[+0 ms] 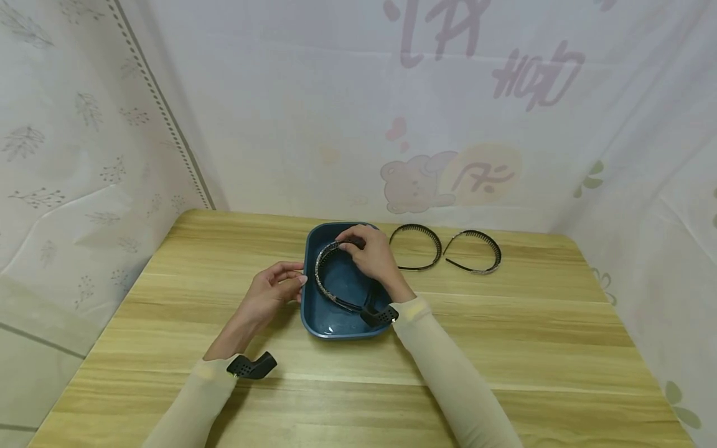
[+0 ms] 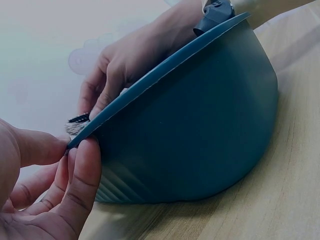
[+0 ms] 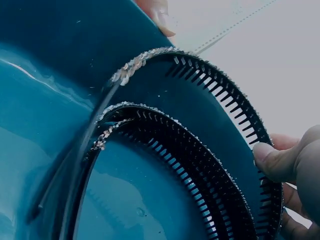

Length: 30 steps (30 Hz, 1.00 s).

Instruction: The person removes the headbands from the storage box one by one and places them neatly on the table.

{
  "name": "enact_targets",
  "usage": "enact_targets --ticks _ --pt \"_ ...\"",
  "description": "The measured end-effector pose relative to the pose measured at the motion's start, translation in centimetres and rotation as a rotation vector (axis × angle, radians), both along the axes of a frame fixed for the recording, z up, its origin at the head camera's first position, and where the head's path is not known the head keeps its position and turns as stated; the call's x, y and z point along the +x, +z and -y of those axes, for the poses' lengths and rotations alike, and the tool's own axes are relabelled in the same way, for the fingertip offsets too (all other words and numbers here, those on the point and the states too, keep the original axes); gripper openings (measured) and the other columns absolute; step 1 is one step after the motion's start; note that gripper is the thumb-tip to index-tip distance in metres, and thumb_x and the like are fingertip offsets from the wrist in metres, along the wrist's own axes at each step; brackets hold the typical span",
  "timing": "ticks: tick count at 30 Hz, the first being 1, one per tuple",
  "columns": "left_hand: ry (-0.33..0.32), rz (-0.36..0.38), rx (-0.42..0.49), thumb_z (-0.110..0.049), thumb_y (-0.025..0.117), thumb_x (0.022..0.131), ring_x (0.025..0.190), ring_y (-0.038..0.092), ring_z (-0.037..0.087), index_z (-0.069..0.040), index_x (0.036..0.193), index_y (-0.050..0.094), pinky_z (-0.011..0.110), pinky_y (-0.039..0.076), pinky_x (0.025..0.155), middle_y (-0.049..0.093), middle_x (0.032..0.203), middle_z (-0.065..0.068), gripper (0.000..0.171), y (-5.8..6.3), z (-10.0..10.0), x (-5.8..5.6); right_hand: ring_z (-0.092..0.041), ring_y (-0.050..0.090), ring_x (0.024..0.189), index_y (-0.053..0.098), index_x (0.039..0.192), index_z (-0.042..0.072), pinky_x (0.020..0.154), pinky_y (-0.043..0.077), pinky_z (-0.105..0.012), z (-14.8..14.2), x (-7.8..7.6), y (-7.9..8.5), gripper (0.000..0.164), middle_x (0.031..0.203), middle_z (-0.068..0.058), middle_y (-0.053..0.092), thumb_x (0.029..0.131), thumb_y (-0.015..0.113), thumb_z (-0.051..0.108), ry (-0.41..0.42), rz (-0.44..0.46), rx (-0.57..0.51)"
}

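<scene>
A blue plastic basin [image 1: 325, 336] stands on the table, and my left hand [image 1: 274, 287] pinches its left rim between thumb and fingers. In the left wrist view the thumb lies over the rim [image 2: 165, 72], with fingertips under it. My right hand [image 1: 371, 254] reaches over the basin and pinches a black toothed headband [image 3: 237, 100] with a sparkly outer edge. Thumb and fingers grip it along its curved band. Close beside it in the right wrist view, more such headbands [image 3: 200, 142] lie nested inside the basin.
Two more black toothed headbands, a nearer one [image 1: 439, 249] and a farther-right one [image 1: 498, 252], lie on the wooden table [image 1: 504, 348] right of the basin. A printed cloth [image 1: 313, 112] hangs behind the table. Black wrist mounts [image 1: 252, 366] sit on both sleeves.
</scene>
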State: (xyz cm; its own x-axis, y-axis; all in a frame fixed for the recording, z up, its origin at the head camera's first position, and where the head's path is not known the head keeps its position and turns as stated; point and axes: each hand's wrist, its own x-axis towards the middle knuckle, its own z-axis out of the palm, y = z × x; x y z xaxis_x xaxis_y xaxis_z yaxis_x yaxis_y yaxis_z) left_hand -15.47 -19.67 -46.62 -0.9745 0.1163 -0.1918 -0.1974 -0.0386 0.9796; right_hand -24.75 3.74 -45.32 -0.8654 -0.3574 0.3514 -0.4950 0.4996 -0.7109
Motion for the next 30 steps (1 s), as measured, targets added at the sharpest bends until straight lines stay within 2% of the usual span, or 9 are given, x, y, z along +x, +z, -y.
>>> enact_targets --ticks 4,15,24,30 --pt "-0.002 -0.004 0.003 -0.007 0.065 0.100 0.076 0.065 0.009 0.005 0.138 0.050 0.023 0.060 0.071 0.065 0.094 -0.003 0.042 -0.10 0.04 -0.01 -0.014 0.066 0.079 0.077 0.103 0.016 0.072 0.055 -0.027 0.01 -0.14 -0.20 0.008 0.099 -0.001 0.076 0.096 0.074 0.016 -0.003 -0.009 -0.041" --pt "0.003 -0.012 0.013 -0.004 0.063 0.100 0.072 0.064 0.009 0.006 0.136 0.050 0.023 0.060 0.070 0.064 0.093 -0.004 0.039 -0.09 -0.05 0.09 -0.013 0.067 0.086 0.077 0.105 0.018 0.076 0.056 -0.027 -0.26 0.08 -0.15 0.010 0.098 0.000 0.076 0.095 0.075 0.020 -0.051 0.017 -0.153" --pt "0.004 -0.013 0.020 -0.004 0.064 0.100 0.071 0.064 0.009 0.005 0.135 0.051 0.023 0.060 0.069 0.064 0.092 -0.004 0.038 -0.13 -0.02 -0.01 -0.014 0.067 0.082 0.077 0.108 0.016 0.075 0.057 -0.024 -0.61 -0.24 -0.19 0.013 0.096 -0.005 0.075 0.096 0.074 0.020 -0.063 0.059 -0.301" --pt "0.000 -0.021 0.025 -0.004 0.064 0.100 0.071 0.064 0.009 0.005 0.134 0.052 0.023 0.060 0.070 0.064 0.092 -0.004 0.038 -0.14 -0.03 -0.03 -0.013 0.069 0.090 0.077 0.109 0.013 0.080 0.058 -0.021 -0.84 -0.35 0.11 0.016 0.100 -0.009 0.076 0.094 0.077 0.018 -0.100 0.094 -0.430"
